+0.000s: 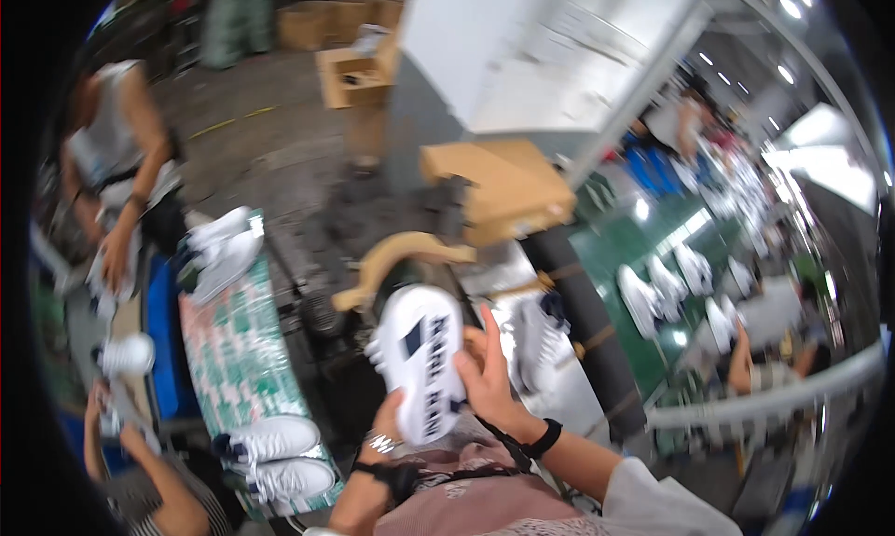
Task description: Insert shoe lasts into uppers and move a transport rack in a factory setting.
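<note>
We found the white shoe (417,326) between both hands, dark lettering (434,359) along its sole; the left hand (382,432) gripped its lower edge, while the right hand (487,373), fingers loosely spread, touched its side. Beyond, an open cardboard box (368,95) held contents too blurred to identify. More white shoes (275,438) sat near both ends of the green-patterned board (238,350).

The white shoe (421,364) hides part of the left hand (383,431), the bottom edge cuts off a person in stripes (179,497), the far people (688,123) look all blurry, and the bits (357,77) in the open box (368,96) are too tiny to tell.
</note>
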A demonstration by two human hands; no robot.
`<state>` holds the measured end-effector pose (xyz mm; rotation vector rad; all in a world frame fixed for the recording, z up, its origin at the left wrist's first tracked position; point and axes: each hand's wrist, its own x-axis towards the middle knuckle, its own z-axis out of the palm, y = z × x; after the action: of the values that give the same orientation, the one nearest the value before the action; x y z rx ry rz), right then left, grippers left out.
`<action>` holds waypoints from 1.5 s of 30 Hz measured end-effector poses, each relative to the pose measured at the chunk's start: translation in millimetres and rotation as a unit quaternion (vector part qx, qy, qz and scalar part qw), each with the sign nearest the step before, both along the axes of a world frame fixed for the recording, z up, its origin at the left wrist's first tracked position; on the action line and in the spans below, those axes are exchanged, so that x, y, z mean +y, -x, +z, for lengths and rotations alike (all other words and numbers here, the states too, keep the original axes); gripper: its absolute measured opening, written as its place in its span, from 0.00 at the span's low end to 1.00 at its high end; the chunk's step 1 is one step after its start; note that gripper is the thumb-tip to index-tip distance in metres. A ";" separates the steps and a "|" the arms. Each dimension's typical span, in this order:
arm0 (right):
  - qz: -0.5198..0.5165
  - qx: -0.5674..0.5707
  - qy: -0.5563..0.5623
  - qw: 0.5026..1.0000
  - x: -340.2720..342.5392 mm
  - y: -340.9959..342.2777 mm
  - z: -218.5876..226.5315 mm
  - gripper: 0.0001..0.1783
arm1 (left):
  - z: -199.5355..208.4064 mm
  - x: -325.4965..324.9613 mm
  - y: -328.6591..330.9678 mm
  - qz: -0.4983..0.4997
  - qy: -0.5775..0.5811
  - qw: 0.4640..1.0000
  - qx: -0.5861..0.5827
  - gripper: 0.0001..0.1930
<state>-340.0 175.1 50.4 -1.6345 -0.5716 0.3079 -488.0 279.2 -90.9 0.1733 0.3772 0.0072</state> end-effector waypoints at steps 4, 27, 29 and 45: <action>0.044 0.540 -0.088 0.836 -2.0 -33.9 -54.7 0.47 | 26.5 31.9 74.7 -0.078 -0.306 0.947 0.052 0.33; -0.254 0.209 0.125 0.936 -467.4 -11.1 -80.0 0.32 | -32.8 -143.0 -261.8 -0.126 -0.929 0.347 -0.020 0.24; -0.292 0.199 0.270 0.896 -530.5 6.3 -87.1 0.32 | 3.4 -159.6 -296.0 0.039 -0.959 0.279 -0.020 0.28; -0.288 0.078 0.464 0.834 -589.4 40.2 -146.0 0.35 | 108.0 -335.2 -439.2 -0.389 -0.833 0.000 -0.394 0.23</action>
<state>-380.2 -414.2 -95.6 -2.5891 0.2978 0.2741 -48.8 -56.0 17.1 2.7775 -1.3223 -0.5977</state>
